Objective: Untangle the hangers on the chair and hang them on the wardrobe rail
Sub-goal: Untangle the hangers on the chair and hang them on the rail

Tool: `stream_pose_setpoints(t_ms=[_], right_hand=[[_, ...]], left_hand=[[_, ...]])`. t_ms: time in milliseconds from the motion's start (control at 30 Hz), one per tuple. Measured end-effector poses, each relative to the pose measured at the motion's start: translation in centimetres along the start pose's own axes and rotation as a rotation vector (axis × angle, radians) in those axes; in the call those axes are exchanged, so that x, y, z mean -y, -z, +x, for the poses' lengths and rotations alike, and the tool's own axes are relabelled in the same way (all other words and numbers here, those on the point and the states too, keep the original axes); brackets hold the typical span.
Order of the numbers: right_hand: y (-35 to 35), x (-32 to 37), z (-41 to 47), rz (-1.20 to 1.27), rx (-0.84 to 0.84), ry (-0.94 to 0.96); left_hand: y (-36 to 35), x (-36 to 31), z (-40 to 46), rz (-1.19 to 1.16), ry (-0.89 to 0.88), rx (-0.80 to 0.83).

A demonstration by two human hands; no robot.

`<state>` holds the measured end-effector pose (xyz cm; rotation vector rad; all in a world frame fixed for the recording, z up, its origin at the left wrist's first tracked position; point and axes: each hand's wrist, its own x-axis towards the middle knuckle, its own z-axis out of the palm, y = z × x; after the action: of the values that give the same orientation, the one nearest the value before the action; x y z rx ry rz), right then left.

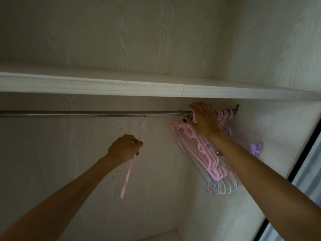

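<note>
Hangers point(208, 153) of thin plastic, judged light, stiff and prone to snag, are bunched at the rail's point(86, 113) right end under the right hand point(205, 119), whose grasp cannot be told. A pink hanger point(127, 176), hooked mid-rail, is pinched at its neck by the left hand point(124, 147), probably the best hold.

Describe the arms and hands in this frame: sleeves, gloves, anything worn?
Both forearms are bare, with no sleeves in view. The left hand and right hand wear no gloves. No watch, ring or bracelet shows on either.

Rail point(86, 113) under shelf point(104, 84); lone hanger point(129, 167) left of hanger bunch point(206, 153) at right end.
</note>
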<state>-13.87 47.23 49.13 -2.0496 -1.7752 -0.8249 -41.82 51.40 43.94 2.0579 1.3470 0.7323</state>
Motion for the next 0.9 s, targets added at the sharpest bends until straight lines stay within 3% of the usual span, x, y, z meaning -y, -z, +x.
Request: stream_pose_setpoints(t_ms=[67,100,133,233,300,533,567,667,700,800,900], right_hand=[[0.5,2.3,-1.1,0.18,-0.149,-0.017],[1.1,3.8,-2.0,0.318,-0.145,-0.042],[1.6,5.5,-2.9,0.472,-0.021,-0.1],[2.6,9.2,-4.8,0.87,0.567,-0.357],[2.4,9.7,-5.0,0.996,0.634,-0.453],[1.2,7.2,-5.2,0.994,0.479,-0.619],[1.2,6.5,-5.2,0.997,0.453,-0.606],[1.7,4.5,-4.4,0.911,0.405,-0.548],[2.0,4.1,-3.8,0.844,0.395,-0.535],[2.3,3.9,-1.5,0.698,0.338,-0.499],[1.3,4.6,0.7,0.608,0.319,-0.483]], left_hand=[[-0.7,-0.9,-0.6,-0.008,-0.008,-0.011],[-1.0,-1.4,-1.0,0.005,-0.024,-0.016],[-1.4,-2.0,-1.5,0.035,-0.049,-0.017],[-2.9,-3.9,-2.8,0.18,-0.144,-0.01],[-4.1,-4.9,-3.1,0.27,-0.182,-0.018],[-6.0,-6.7,-3.4,0.487,-0.389,-0.033],[-5.5,-6.7,-2.9,0.516,-0.419,-0.081],[-2.3,-6.0,-0.2,0.515,-0.506,-0.464],[-1.2,-5.5,0.8,0.512,-0.519,-0.523],[0.5,-4.0,3.7,0.716,-0.483,-0.47],[0.6,-3.6,4.5,0.851,-0.498,-0.518]])
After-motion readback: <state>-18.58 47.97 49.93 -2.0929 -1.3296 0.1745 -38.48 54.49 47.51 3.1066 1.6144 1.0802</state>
